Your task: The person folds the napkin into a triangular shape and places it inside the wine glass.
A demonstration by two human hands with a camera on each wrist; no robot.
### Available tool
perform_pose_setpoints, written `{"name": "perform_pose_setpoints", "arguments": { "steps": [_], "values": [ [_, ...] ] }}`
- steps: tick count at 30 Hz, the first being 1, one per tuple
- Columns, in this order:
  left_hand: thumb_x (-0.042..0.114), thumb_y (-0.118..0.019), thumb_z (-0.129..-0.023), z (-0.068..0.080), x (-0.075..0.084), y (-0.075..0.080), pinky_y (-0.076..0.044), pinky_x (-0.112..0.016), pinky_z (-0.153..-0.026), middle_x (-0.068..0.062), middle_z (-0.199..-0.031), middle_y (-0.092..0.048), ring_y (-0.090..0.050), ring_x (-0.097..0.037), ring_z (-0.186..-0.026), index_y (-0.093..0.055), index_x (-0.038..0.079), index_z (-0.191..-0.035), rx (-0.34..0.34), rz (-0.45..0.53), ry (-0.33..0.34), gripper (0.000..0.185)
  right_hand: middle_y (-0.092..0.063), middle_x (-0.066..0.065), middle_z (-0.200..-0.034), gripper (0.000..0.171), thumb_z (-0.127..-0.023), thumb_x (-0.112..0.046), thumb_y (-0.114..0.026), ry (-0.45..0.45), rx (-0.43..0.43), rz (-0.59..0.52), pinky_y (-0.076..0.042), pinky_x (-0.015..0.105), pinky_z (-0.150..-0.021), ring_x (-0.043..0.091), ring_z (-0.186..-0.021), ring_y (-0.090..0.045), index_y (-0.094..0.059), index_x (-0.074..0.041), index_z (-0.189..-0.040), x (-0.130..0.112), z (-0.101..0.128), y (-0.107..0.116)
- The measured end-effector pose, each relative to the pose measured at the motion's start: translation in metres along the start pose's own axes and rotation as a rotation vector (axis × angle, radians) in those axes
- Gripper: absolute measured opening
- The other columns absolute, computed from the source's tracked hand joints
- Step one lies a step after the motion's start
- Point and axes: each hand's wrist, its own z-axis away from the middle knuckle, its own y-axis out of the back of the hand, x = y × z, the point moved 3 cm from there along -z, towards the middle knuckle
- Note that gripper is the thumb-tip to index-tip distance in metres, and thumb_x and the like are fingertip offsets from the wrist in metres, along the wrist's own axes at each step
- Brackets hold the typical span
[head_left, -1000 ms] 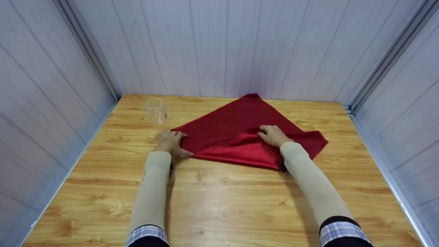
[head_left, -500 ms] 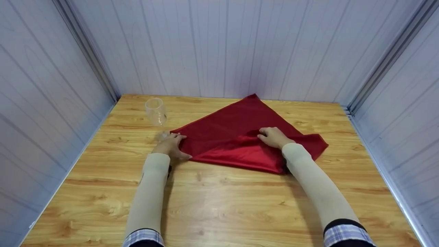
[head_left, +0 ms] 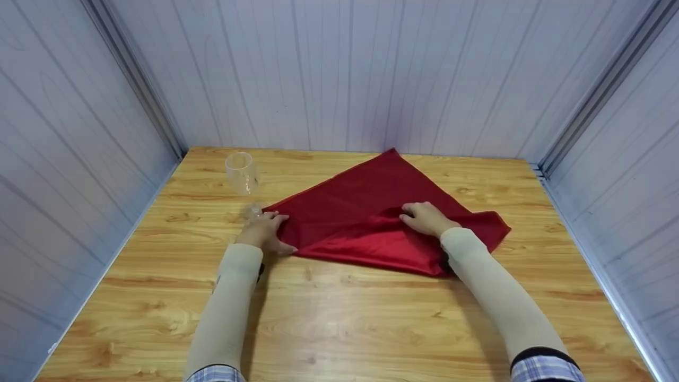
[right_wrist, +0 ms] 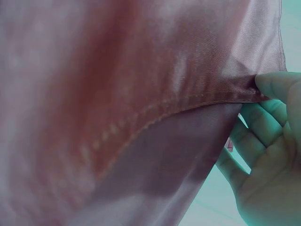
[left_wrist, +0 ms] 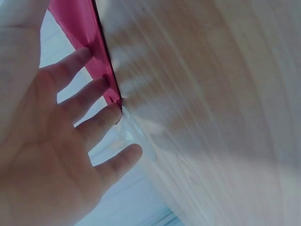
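A shiny red cloth (head_left: 350,193) lies on the wooden table, its near part folded over the rest. My left hand (head_left: 262,232) rests at the cloth's left corner; in the left wrist view its fingers (left_wrist: 106,89) are straight and spread, with several fingertips touching the red edge. My right hand (head_left: 426,218) pinches the edge of the folded flap between thumb and fingers, as the right wrist view shows, with the hemmed cloth (right_wrist: 188,94) stretching away from it. Just beyond my left hand stands a clear stemmed glass (head_left: 242,172), its foot close to my fingertips.
Pale panelled walls (head_left: 347,74) enclose the table (head_left: 339,329) at the back and both sides. The cloth's far corner reaches nearly to the back wall. Bare wood surrounds the cloth in front and to the right.
Both hands and the cloth have slid a little toward me. The near edge and far corner of the cloth are closer. More of the glass's foot shows; the glass stays in place.
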Motion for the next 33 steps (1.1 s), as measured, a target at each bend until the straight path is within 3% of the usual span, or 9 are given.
{"name": "perform_pose_setpoints", "arguments": {
  "steps": [4, 9, 15, 17, 20, 24, 27, 33],
  "values": [
    [0.053, -0.081, -0.078, 0.005, 0.001, -0.004, -0.030, -0.060, -0.110, -0.021, -0.156, -0.035, -0.031, -0.045, -0.142, -0.041, 0.011, -0.153, 0.001, 0.031, 0.014, 0.095, -0.068, 0.015, -0.103, 0.021, -0.103, -0.020, -0.056, 0.022, -0.007, 0.004, -0.047, 0.047, -0.085, 0.031, -0.096, -0.062, -0.067, -0.003, -0.106, -0.001, 0.005, -0.001],
    [0.052, -0.082, -0.078, 0.008, 0.003, -0.006, -0.032, -0.060, -0.109, -0.022, -0.156, -0.034, -0.033, -0.045, -0.141, -0.041, 0.010, -0.153, 0.002, 0.053, 0.015, 0.095, -0.065, 0.021, -0.124, 0.030, -0.103, -0.021, -0.056, 0.040, -0.031, -0.053, -0.045, 0.051, -0.099, 0.036, -0.119, -0.059, -0.066, 0.000, -0.122, 0.000, 0.011, 0.001],
    [0.052, -0.082, -0.078, 0.007, 0.005, -0.004, -0.033, -0.059, -0.109, -0.022, -0.156, -0.034, -0.032, -0.045, -0.142, -0.041, 0.009, -0.153, 0.000, 0.046, 0.006, 0.095, -0.068, 0.018, -0.116, 0.027, -0.102, -0.020, -0.057, 0.109, 0.020, -0.127, -0.046, 0.051, -0.096, 0.034, -0.112, -0.061, -0.068, 0.000, -0.117, 0.004, 0.017, 0.003],
    [0.052, -0.082, -0.079, 0.006, 0.005, -0.004, -0.033, -0.060, -0.109, -0.023, -0.157, -0.033, -0.032, -0.045, -0.142, -0.040, 0.009, -0.153, -0.003, 0.043, 0.006, 0.096, -0.067, 0.018, -0.121, 0.030, -0.102, -0.019, -0.058, 0.132, 0.056, -0.133, -0.046, 0.052, -0.098, 0.035, -0.117, -0.060, -0.067, 0.001, -0.122, 0.004, 0.019, 0.004],
    [0.051, -0.081, -0.079, 0.006, 0.004, -0.004, -0.033, -0.061, -0.108, -0.023, -0.157, -0.032, -0.033, -0.046, -0.141, -0.039, 0.009, -0.154, -0.007, 0.044, 0.004, 0.096, -0.067, 0.018, -0.122, 0.031, -0.101, -0.019, -0.058, 0.101, 0.093, -0.122, -0.046, 0.052, -0.097, 0.034, -0.115, -0.061, -0.067, 0.001, -0.123, 0.006, 0.023, 0.007],
    [0.050, -0.081, -0.080, 0.006, 0.003, -0.004, -0.032, -0.061, -0.108, -0.023, -0.157, -0.031, -0.032, -0.046, -0.142, -0.038, 0.008, -0.154, -0.010, 0.056, 0.004, 0.095, -0.070, 0.011, -0.104, 0.023, -0.102, -0.021, -0.057, 0.013, 0.090, -0.070, -0.049, 0.046, -0.084, 0.027, -0.093, -0.064, -0.070, -0.005, -0.111, 0.007, 0.025, 0.009],
    [0.050, -0.081, -0.080, 0.007, 0.002, -0.004, -0.030, -0.062, -0.109, -0.023, -0.157, -0.031, -0.030, -0.045, -0.143, -0.038, 0.008, -0.154, -0.014, 0.059, 0.008, 0.095, -0.064, 0.006, -0.088, 0.018, -0.103, -0.021, -0.055, 0.000, 0.047, -0.042, -0.044, 0.042, -0.073, 0.022, -0.076, -0.054, -0.066, -0.007, -0.100, 0.004, 0.022, 0.008],
    [0.051, -0.081, -0.079, 0.007, 0.002, -0.004, -0.029, -0.062, -0.110, -0.022, -0.158, -0.031, -0.029, -0.043, -0.144, -0.038, 0.009, -0.154, -0.012, 0.070, 0.014, 0.096, -0.046, 0.002, -0.073, 0.021, -0.104, -0.018, -0.053, 0.003, -0.042, -0.046, -0.035, 0.038, -0.068, 0.019, -0.068, -0.039, -0.052, -0.009, -0.085, -0.001, 0.011, 0.005]
  ]
}}
